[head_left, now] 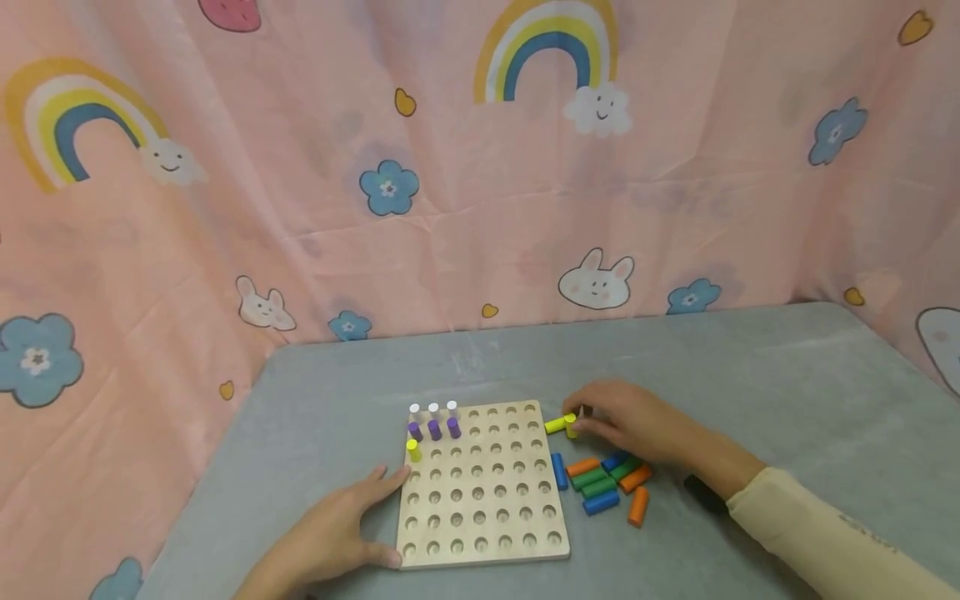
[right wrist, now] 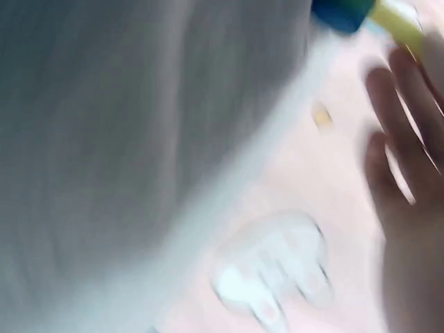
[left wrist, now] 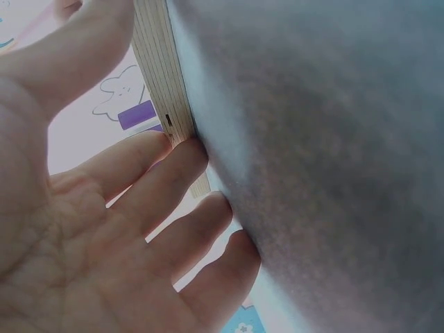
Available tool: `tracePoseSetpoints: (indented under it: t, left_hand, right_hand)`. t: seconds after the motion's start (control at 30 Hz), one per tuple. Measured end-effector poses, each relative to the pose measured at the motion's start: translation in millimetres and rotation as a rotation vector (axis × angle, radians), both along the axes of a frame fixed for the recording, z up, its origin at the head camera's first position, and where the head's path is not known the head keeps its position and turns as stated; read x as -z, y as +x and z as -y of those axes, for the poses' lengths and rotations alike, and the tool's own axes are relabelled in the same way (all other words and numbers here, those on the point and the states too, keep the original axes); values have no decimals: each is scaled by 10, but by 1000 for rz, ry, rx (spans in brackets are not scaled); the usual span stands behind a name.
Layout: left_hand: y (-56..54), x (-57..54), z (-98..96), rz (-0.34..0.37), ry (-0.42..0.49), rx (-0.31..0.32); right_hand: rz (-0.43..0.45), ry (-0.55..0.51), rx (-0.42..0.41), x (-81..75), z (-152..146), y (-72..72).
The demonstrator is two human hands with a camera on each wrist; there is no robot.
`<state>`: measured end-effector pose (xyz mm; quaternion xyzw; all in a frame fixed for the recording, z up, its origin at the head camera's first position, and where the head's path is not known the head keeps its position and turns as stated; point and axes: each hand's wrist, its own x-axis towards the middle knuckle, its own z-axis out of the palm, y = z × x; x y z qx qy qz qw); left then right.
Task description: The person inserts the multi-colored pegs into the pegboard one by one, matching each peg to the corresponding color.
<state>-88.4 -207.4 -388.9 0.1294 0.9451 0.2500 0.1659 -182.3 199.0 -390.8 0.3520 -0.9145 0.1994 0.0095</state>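
Note:
A square wooden pegboard (head_left: 488, 505) with rows of round holes lies on the table. Three white pegs (head_left: 433, 412) stand in its back row, three purple pegs (head_left: 434, 430) in the row before it, and one yellow peg (head_left: 413, 451) at the left of the third. My left hand (head_left: 330, 527) touches the board's left side with thumb and fingertips; in the left wrist view the fingers reach along the layered wooden edge (left wrist: 163, 66). Right of the board, my right hand (head_left: 633, 421) pinches a yellow peg (head_left: 572, 426) between thumb and finger. Another yellow peg (head_left: 555, 426) lies beside it.
Right of the board lies a loose group of blue pegs (head_left: 601, 502), green pegs (head_left: 597, 487) and orange pegs (head_left: 638, 507). A dark object (head_left: 705, 495) is partly hidden under the right forearm. A pink patterned curtain (head_left: 465, 242) hangs behind the grey table (head_left: 345, 400).

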Motion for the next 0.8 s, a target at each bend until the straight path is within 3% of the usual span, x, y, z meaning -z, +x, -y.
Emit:
tracePoseSetpoints:
  t: [0.17, 0.33, 0.57, 0.8]
  left_hand:
    - [3, -8, -13, -5, -11, -9]
    - [-1, -5, -31, -9, -13, -7]
    - [-14, -9, -41, 4, 12, 7]
    - [0, -15, -21, 6, 21, 7]
  right_hand:
    - [-38, -96, -49, -189, 175, 51]
    - [-68, -54, -107, -324, 505, 89]
    - [32, -50, -133, -347, 947, 117]
    - [68, -38, -120, -355, 1352, 108]
